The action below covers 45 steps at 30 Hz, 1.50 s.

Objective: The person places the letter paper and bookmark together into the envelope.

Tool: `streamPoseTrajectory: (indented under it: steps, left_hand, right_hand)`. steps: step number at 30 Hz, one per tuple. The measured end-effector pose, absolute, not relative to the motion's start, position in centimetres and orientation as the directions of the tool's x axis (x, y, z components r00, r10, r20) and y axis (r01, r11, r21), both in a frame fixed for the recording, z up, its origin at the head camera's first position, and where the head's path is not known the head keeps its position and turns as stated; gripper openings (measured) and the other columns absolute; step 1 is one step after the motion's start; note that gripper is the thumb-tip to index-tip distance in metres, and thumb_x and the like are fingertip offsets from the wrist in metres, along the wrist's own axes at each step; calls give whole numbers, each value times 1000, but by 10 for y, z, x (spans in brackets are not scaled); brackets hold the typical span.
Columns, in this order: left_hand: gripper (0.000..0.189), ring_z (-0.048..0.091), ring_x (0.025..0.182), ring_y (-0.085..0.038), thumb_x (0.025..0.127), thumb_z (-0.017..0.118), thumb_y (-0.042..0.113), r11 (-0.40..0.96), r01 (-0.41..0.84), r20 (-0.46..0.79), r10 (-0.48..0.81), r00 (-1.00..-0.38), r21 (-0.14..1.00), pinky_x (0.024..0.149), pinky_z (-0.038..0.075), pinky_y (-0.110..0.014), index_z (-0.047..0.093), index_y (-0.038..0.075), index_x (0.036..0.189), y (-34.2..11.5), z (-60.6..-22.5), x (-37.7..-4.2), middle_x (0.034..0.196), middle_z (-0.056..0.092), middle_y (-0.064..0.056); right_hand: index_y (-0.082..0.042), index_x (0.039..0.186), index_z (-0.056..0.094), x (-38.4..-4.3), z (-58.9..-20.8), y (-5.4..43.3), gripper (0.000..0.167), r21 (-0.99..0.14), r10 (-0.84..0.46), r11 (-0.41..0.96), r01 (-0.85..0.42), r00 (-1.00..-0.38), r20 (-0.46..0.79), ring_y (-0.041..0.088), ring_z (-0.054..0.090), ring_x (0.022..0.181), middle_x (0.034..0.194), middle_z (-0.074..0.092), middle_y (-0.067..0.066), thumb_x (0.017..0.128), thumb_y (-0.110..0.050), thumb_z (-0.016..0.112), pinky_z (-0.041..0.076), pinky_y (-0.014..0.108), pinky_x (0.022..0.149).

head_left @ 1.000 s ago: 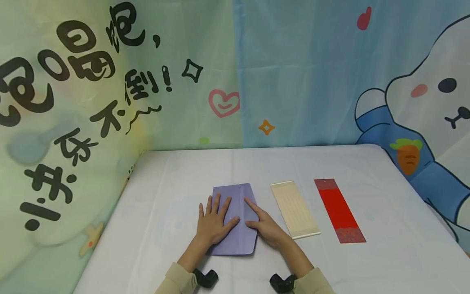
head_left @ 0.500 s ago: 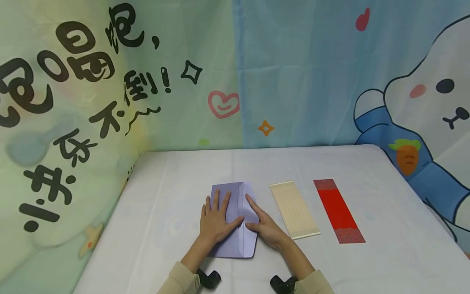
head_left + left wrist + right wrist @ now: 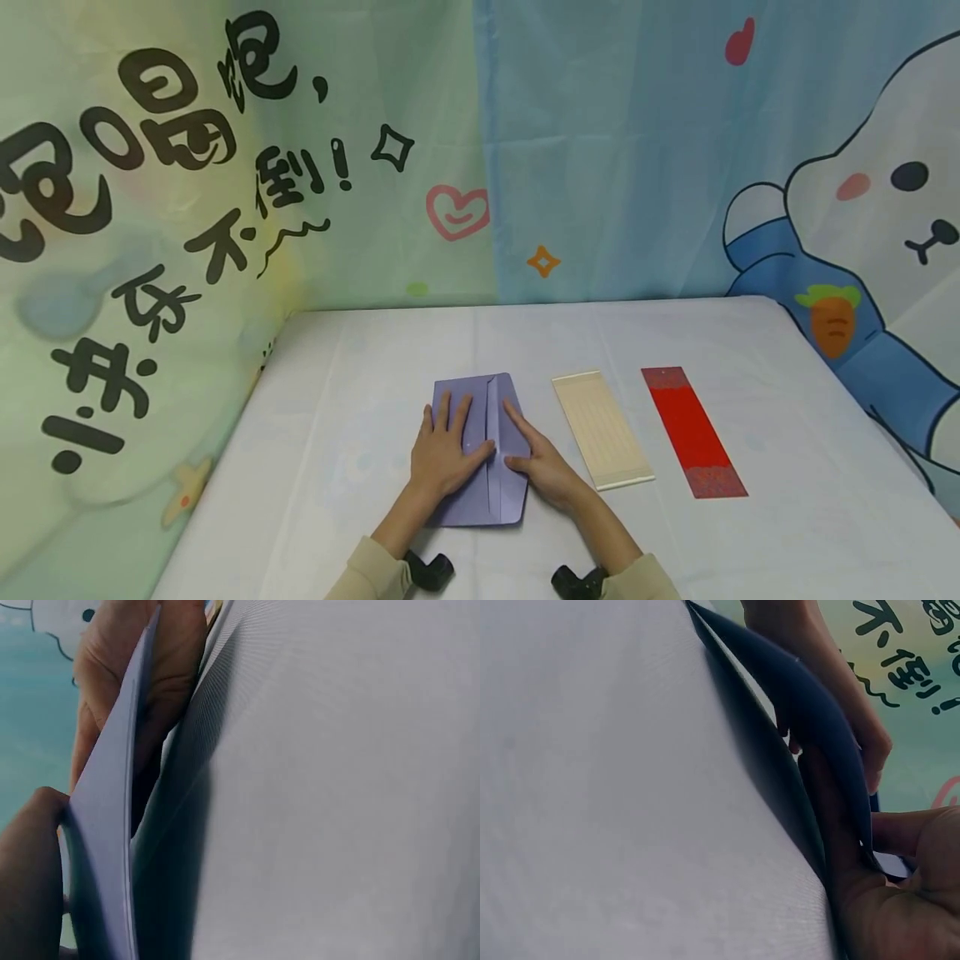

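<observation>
A flat purple folder (image 3: 472,512) lies on the white table, with a lengthwise crease near its right side and rounded corners on the right. My left hand (image 3: 442,454) rests spread on its left part, fingers straight and thumb reaching toward the crease. On the other side, my right hand (image 3: 551,471) pinches the folder's right edge, thumb on top. In the right wrist view, fingers of my right hand (image 3: 900,907) go under the bent panel (image 3: 810,697), which arches off the cloth. The left wrist view shows the folder (image 3: 112,825) edge-on, with a dark gap beneath.
Right of the folder lies a beige slatted mat (image 3: 603,429) with pale end strips. Further right is a red strip (image 3: 693,433) with patterned ends. A printed cloth backdrop (image 3: 375,250) stands behind the table (image 3: 337,375).
The folder's right panel has lifted and bent along the crease, where it lay flat before. My left hand has shifted slightly right; my right hand now holds the edge.
</observation>
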State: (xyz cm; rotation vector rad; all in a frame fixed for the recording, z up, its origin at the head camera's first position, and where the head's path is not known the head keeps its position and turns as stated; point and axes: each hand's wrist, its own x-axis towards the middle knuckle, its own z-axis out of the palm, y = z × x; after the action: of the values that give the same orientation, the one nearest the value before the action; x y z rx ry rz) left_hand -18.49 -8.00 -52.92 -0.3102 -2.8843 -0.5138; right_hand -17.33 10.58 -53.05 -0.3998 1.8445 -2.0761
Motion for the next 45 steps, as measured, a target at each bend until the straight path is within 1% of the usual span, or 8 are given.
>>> streamPoseTrajectory:
  steps: [10,16,21,29,32,37,41,45]
  left_hand:
    - [94,37,120,-45,67,51,76,909,214,324,93,-941,358,85,37,-54,26,31,146,-71,-529,-188,154,14,-2]
    - [95,47,102,-39,64,59,66,918,226,367,97,-925,327,74,43,-46,30,27,145,-70,-529,-188,152,18,-7]
    - [95,48,85,-36,60,63,58,908,238,379,98,-920,345,63,43,-38,33,24,144,-70,-528,-188,151,22,-11]
    - [93,47,78,-37,56,67,55,896,228,388,69,-919,380,60,42,-38,42,22,140,-69,-529,-189,148,27,-13]
    - [90,47,77,-37,55,68,54,899,213,399,46,-916,383,58,42,-38,47,21,136,-70,-533,-190,146,31,-13]
    - [90,48,73,-37,54,69,55,902,218,419,46,-907,373,56,42,-38,50,19,134,-70,-535,-192,144,34,-15]
    - [91,48,75,-39,55,70,56,914,200,402,46,-914,352,58,42,-39,49,18,134,-69,-533,-193,144,33,-16]
    - [92,49,80,-42,55,70,57,930,172,373,41,-927,326,61,44,-42,48,18,135,-67,-531,-194,144,33,-15]
  right_hand:
    - [-17,148,22,-174,-532,107,82,-991,-363,-83,-104,-923,127,24,5,138,153,13,2,79,15,53,6,46,108]
    - [-18,148,21,-173,-532,107,83,-991,-368,-81,-106,-921,128,24,6,138,153,12,2,79,15,54,6,45,108]
    - [-21,148,20,-174,-533,107,85,-991,-372,-84,-103,-920,127,20,7,138,153,12,-2,79,14,54,8,41,108]
    - [-13,147,22,-174,-531,106,81,-995,-359,-38,-97,-927,104,25,6,138,153,14,6,79,14,55,4,44,108]
    - [-12,146,26,-174,-530,103,79,-988,-327,81,-130,-940,97,27,13,137,151,20,9,77,13,57,8,44,108]
    - [-12,141,39,-172,-527,99,75,-895,-207,383,-230,-965,160,36,32,129,142,38,15,74,5,67,24,49,103]
    - [-3,137,43,-171,-525,97,67,-732,-201,590,-341,-940,276,44,38,122,139,36,27,75,-3,69,32,54,97]
    - [4,134,43,-167,-522,98,62,-535,-277,740,-407,-910,310,42,32,127,141,32,27,80,-14,68,28,58,97]
